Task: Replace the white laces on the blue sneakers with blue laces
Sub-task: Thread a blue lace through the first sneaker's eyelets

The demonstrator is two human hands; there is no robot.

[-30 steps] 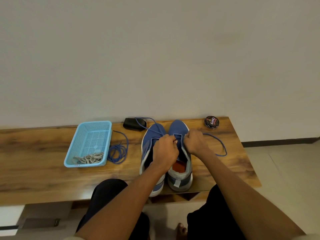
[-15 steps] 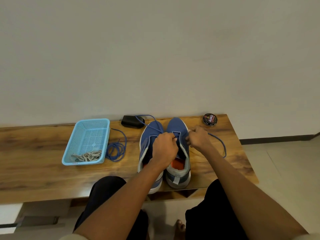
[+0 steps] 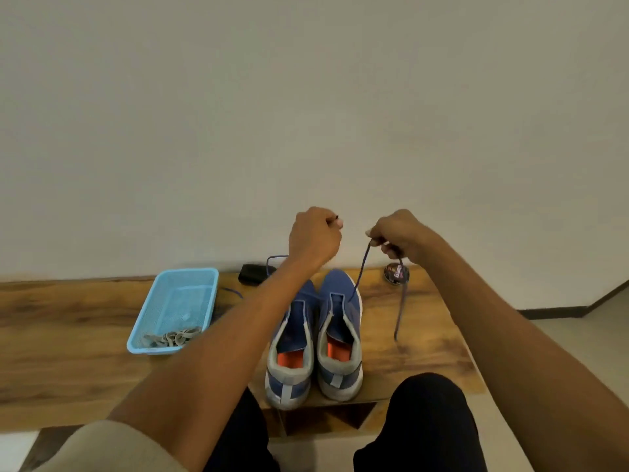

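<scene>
Thin blue cord lace point(image 3: 361, 271) runs steeply down from the pinching right hand point(image 3: 396, 237) to the right blue knit sneaker point(image 3: 340, 318); left hand point(image 3: 315, 238) pinches its other end.

Blue sneakers point(image 3: 316, 338) side by side, heels near; blue lace point(image 3: 361, 270) rising taut from right shoe

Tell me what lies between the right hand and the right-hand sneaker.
In the head view, only a taut stretch of blue lace runs from the right hand down to the right-hand sneaker; its loose end hangs over the wooden bench.
</scene>
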